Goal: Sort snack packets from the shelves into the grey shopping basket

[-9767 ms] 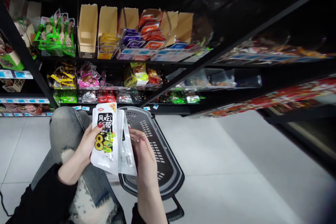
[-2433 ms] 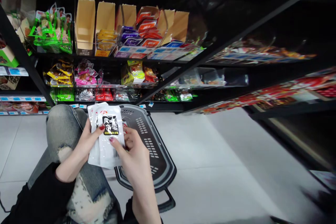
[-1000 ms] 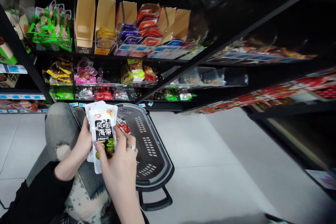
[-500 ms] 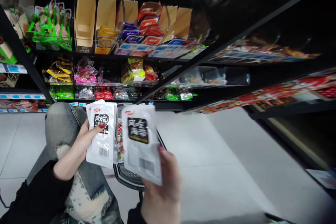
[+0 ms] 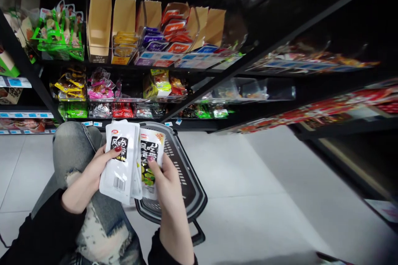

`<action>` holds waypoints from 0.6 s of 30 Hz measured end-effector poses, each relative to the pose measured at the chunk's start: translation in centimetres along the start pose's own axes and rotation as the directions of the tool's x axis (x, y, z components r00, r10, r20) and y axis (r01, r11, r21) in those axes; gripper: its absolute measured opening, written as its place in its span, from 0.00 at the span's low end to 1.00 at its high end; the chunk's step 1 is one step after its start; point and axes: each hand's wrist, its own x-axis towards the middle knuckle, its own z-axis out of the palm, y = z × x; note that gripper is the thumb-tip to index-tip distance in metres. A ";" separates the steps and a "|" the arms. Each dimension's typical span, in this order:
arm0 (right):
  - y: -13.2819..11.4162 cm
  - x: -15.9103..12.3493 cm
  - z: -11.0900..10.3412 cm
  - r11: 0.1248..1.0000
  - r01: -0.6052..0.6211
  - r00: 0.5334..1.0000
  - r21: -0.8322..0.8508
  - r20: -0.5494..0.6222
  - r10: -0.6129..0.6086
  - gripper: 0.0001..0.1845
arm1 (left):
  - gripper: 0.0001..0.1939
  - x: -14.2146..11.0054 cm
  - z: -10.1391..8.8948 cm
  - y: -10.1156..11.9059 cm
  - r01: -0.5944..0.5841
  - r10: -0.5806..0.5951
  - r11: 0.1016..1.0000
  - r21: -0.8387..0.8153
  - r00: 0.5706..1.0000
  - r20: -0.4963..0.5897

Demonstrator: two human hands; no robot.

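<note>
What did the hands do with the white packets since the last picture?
The right hand moved left, back beside the left hand; its packet now shows the green picture instead of the barcode. Nothing was visibly let go. The left hand still holds its packets, and the basket stayed put.

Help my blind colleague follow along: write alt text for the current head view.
A person's left hand holds a stack of white pouches, while the right hand holds another pouch beside them. A dark basket is partly hidden behind them, and black shelves of colorful packets stand beyond.
</note>
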 end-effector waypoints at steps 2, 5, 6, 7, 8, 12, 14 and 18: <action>-0.2 -0.2 0.6 0.996 0.037 0.999 -0.083 0.040 -0.034 0.18 | 0.14 0.1 0.0 -0.1 0.016 -0.016 1.000 -0.009 1.000 -0.026; 0.1 -0.2 1.7 0.995 0.019 0.997 -0.097 0.079 -0.012 0.22 | 0.16 0.2 0.0 -0.2 0.018 -0.018 1.000 -0.015 0.999 -0.037; 0.3 -0.2 2.0 0.995 0.011 0.997 -0.099 0.078 -0.003 0.23 | 0.16 0.2 0.0 -0.2 0.014 -0.014 1.000 -0.013 0.999 -0.037; 0.5 -0.2 2.3 0.995 0.007 0.997 -0.102 0.076 0.001 0.25 | 0.17 0.3 0.0 -0.2 0.006 -0.007 1.000 -0.010 0.999 -0.037; 0.6 -0.2 2.5 0.994 0.009 0.997 -0.105 0.082 -0.001 0.26 | 0.18 0.3 0.0 -0.2 -0.002 0.002 1.000 -0.006 0.999 -0.038; 0.2 -0.6 2.4 0.974 0.097 0.981 -0.205 0.183 -0.059 0.27 | 0.21 0.1 0.3 -0.1 -0.024 0.025 0.999 0.021 0.999 -0.031; -0.3 -0.8 2.2 0.935 0.169 0.980 -0.311 0.150 -0.127 0.29 | 0.22 0.0 0.5 0.0 -0.025 0.026 0.999 0.038 0.999 -0.021; -1.2 -1.4 2.3 0.877 0.190 0.982 -0.442 0.070 -0.177 0.41 | 0.24 -0.1 0.5 -0.1 -0.051 0.051 0.997 0.060 0.999 0.006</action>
